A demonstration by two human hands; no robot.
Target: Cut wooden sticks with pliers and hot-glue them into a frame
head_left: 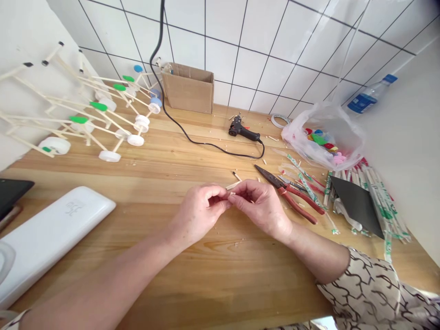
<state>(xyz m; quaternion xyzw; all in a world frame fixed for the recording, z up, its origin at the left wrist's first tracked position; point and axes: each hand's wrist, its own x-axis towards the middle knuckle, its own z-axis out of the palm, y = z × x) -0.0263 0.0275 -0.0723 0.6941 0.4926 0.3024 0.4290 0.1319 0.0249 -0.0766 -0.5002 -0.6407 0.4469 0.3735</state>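
Over the middle of the wooden table, my left hand and my right hand meet at the fingertips. Both are closed in a pinch on a small pale wooden piece, mostly hidden by the fingers. Just behind the fingertips lie thin sticks, one a dark-tipped stick. Red-handled pliers rest right of my right hand, their jaws pointing back left. Farther back lies a black glue gun.
Stick models with white wheels stand back left. A white power bank lies at left, a cardboard box at the wall. A plastic bag of coloured pieces and wrapped sticks are at right. A black cable crosses behind.
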